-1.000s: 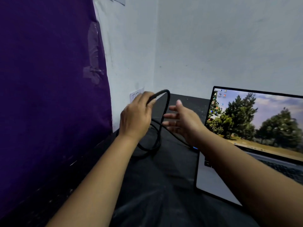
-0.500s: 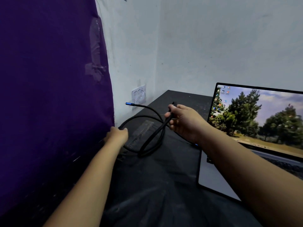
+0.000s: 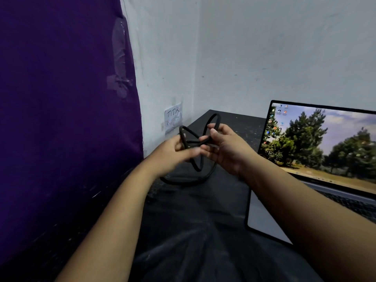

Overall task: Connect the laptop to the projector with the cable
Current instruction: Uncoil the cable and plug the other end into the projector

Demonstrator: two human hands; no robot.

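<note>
A black cable (image 3: 211, 119) is bunched into loops held up above the black table (image 3: 240, 123). My left hand (image 3: 173, 151) grips the loops from the left, its fingers blurred. My right hand (image 3: 225, 147) pinches the same bundle from the right. A lower loop of the cable hangs down to the table between my forearms. The open laptop (image 3: 317, 143) stands at the right with a tree wallpaper on its screen, close to my right wrist. No projector shows in the view, and the cable's plugs are hidden.
A purple cloth (image 3: 61, 98) hangs along the left side. A white wall fills the back, with a small paper note (image 3: 173, 117) taped low near the table's far left corner. Black cloth covers the table in front of me.
My left hand came up from the table's left edge to join the right hand. The cable, which lay in a loose coil, is now lifted and bunched between both hands.
</note>
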